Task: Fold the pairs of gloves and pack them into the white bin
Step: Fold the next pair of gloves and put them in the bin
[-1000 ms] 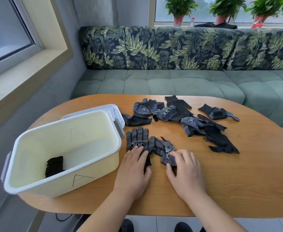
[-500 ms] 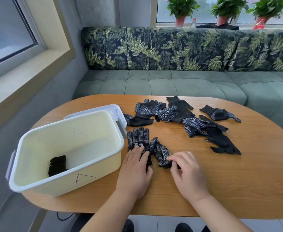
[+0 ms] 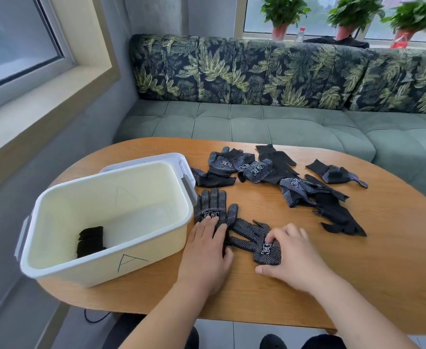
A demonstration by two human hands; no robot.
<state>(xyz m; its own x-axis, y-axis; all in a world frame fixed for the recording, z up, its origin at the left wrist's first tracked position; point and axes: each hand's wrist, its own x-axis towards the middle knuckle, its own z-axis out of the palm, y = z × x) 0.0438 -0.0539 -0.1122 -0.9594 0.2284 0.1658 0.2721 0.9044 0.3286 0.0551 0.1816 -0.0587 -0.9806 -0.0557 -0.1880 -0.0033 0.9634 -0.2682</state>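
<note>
Two gloves at lower centre, just right of bin (image 3: pixel 106 268) | step: pairing, pre-fold | left hand (image 3: pixel 206 250) flat, fingers straight, pressing first glove (image 3: pixel 213 205) | right hand (image 3: pixel 292 255) on second glove (image 3: pixel 254 240); pinch or press: cannot tell | next: stack second on first; align cuffs; fold

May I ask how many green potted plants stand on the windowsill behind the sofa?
3 green potted plants in reddish pots: one at left, one in the middle, one at right, blurred; more may be cut off beyond the frame.
</note>
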